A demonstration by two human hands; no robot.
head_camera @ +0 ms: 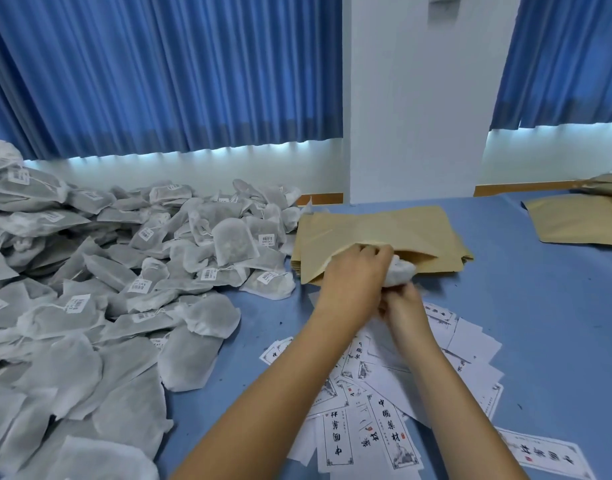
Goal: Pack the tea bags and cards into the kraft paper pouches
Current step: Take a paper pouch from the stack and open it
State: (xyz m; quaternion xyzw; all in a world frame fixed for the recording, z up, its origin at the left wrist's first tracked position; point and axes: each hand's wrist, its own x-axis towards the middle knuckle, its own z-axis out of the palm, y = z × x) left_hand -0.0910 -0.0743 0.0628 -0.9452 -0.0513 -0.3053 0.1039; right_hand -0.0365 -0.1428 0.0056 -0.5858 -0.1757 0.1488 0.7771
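A stack of kraft paper pouches (384, 226) lies on the blue table ahead of me. My left hand (353, 275) grips the near lip of the top pouch and holds its mouth apart. A white tea bag (401, 270) sits at that mouth, partly inside, with my right hand (406, 306) closed on its near end. A big heap of white tea bags (107, 271) with barcode tags covers the left side. Printed white cards (394, 393) lie scattered under my forearms.
More kraft pouches (581, 220) lie at the far right of the blue table (539, 323). Blue curtains and a white pillar stand behind the table. One card (546, 459) rests near the bottom right edge.
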